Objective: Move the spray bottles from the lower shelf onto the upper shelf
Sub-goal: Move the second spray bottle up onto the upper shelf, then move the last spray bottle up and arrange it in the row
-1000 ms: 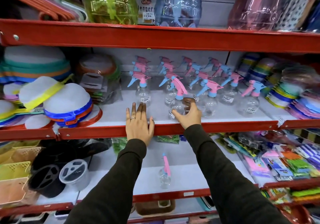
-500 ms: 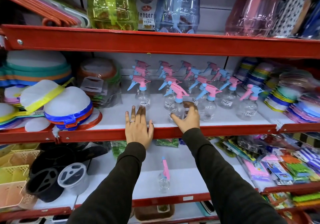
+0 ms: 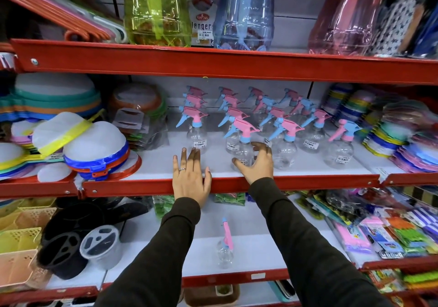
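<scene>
Several clear spray bottles with pink and blue trigger heads stand in rows on the upper shelf (image 3: 308,171). The frontmost spray bottle (image 3: 244,140) stands upright near the shelf's front edge. My right hand (image 3: 257,164) cups its base loosely, with thumb and fingers spread on either side of it. My left hand (image 3: 190,178) lies flat, palm down, over the red front lip of that shelf and holds nothing. On the lower shelf (image 3: 260,247) one spray bottle (image 3: 225,249) with a pink head stands alone between my forearms.
Stacks of coloured round lids (image 3: 94,150) fill the upper shelf's left side and coloured plates (image 3: 403,145) its right. Baskets (image 3: 19,254) and black holders (image 3: 64,247) sit lower left, packaged goods (image 3: 379,230) lower right. Big plastic jars (image 3: 244,12) stand on the top shelf.
My right hand has set the front bottle upright on the upper shelf, and its fingers have loosened from a grip to a spread cup. The left hand has stayed on the shelf edge.
</scene>
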